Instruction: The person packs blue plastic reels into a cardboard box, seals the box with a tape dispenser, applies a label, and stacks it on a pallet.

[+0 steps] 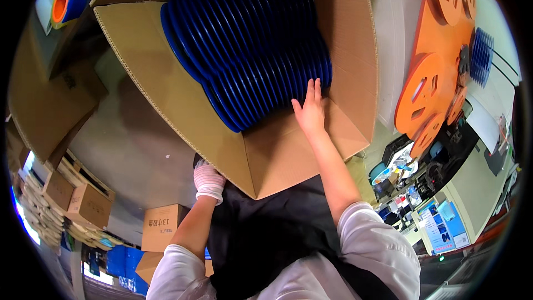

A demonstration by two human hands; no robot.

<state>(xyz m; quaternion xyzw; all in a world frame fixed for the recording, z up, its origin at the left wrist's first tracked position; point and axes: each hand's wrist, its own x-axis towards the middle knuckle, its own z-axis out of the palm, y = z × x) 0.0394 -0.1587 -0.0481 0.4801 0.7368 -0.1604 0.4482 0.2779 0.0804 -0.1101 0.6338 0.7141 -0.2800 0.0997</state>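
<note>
A large cardboard box (166,94) stands open before me, tilted in the view. Inside it, round dark blue plastic discs, like spool flanges (250,61), are packed on edge in overlapping rows. My right hand (311,112) is bare and reaches into the box. Its fingers are stretched out, with the tips against the near right end of the discs. Outside the box, by its near left edge, is my left hand (209,181) in a white and pinkish striped glove. Its fingers look curled against the box and are partly hidden by it.
Orange panels with round cut-out discs (422,94) stand at the right, beside more blue discs (481,58). Further back is a cluttered workbench (461,189). Closed cartons (161,225) stand at lower left. A roll of tape (60,4) lies at upper left.
</note>
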